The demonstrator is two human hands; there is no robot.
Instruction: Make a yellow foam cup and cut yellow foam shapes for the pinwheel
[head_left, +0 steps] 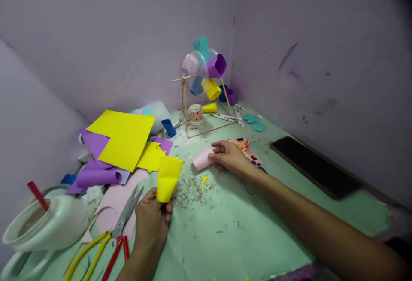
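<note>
My left hand [152,219] is closed round the narrow end of a rolled yellow paper cone [168,177], held upright just above the green table [244,229]. My right hand [232,157] reaches forward and pinches one end of a rolled pink paper tube [202,159] lying on the table. Just beyond the right hand lies a flat pink cut-out with coloured dots [246,147]. A small yellow scrap [204,182] and fine paper crumbs lie between the hands.
Yellow [124,137] and purple [95,173] sheets are piled at left. Scissors [124,221] and a white pot with a red stick [45,225] sit near left. A stick-framed paper wheel [206,83], a cup [195,114] and markers [230,117] stand in the corner. A dark phone [313,167] lies at right.
</note>
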